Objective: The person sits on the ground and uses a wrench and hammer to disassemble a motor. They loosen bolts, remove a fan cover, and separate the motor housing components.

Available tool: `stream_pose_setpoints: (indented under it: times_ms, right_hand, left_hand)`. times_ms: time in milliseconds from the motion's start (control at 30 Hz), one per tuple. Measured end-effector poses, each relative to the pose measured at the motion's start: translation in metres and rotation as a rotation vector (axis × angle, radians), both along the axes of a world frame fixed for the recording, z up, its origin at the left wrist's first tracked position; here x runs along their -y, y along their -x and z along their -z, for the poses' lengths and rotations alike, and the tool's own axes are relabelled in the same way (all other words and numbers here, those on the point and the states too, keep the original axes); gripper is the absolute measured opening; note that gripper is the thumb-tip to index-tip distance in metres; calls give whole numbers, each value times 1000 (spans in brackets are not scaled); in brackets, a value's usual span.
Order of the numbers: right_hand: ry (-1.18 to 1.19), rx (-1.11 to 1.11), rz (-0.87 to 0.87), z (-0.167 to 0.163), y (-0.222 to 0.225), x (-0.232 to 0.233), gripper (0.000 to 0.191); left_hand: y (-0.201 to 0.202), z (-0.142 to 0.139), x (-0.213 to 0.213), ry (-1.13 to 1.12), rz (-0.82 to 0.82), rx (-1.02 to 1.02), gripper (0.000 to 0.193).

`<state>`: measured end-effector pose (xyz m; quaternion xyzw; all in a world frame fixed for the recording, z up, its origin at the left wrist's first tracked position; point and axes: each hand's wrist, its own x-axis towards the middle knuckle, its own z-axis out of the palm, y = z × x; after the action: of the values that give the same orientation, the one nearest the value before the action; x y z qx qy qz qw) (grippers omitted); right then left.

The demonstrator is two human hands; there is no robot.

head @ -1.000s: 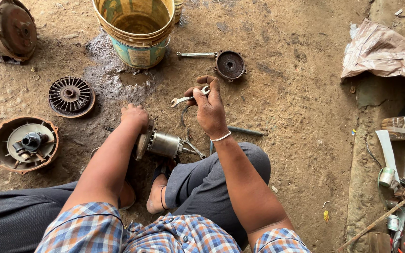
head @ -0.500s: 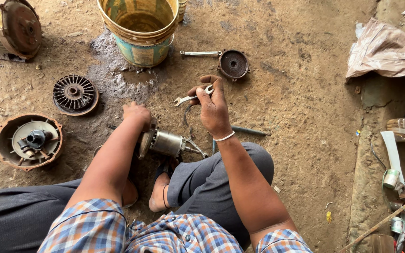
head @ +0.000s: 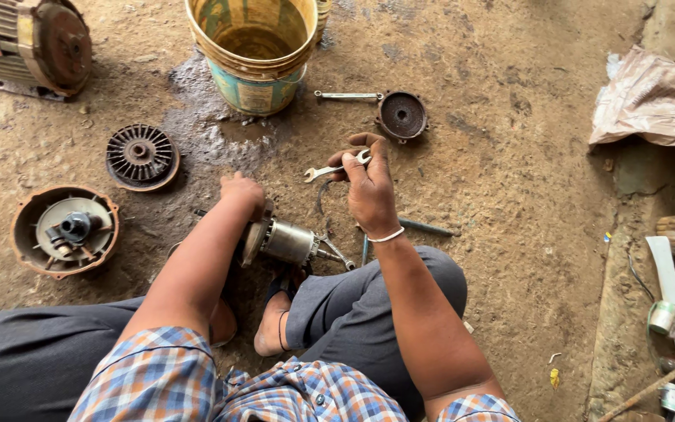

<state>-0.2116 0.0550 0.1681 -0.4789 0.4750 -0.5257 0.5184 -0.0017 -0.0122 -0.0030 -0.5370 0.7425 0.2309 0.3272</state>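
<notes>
I sit on a dirt floor with my bare feet under me. My right hand grips a small silver spanner that points left, held a little above the ground. My left hand rests on the end of a metal motor rotor with a shaft, which lies on its side in front of my feet. A thin rod lies on the floor just right of my right wrist.
A worn bucket stands at the top centre by a wet patch. A second spanner and a round end cap lie beyond my right hand. A fan disc, a motor end housing and a motor body sit left. Crumpled paper and clutter lie right.
My hands hold nearly the same pose; the right hand with the spanner has shifted slightly. The view has drifted a little.
</notes>
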Motion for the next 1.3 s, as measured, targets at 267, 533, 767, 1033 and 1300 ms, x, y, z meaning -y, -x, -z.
stream_pose_setpoints:
  times_ms: [267, 533, 767, 1033, 1300]
  right_hand:
    - [-6, -47, 8, -5, -4, 2, 19]
    - [24, -8, -31, -5, -4, 0, 19]
    - [31, 0, -32, -2, -3, 0, 18]
    - [4, 18, -21, -3, -2, 2, 19]
    - [16, 16, -34, -3, 2, 2, 20]
  left_hand:
    - [-6, -10, -3, 53, -25, -84, 45]
    - [-5, 11, -9, 147, 15, -99, 51]
    - [-9, 3, -5, 102, -30, -105, 57]
    - [-12, 5, -7, 134, -72, -140, 51]
    - [-7, 2, -11, 117, -14, -127, 47]
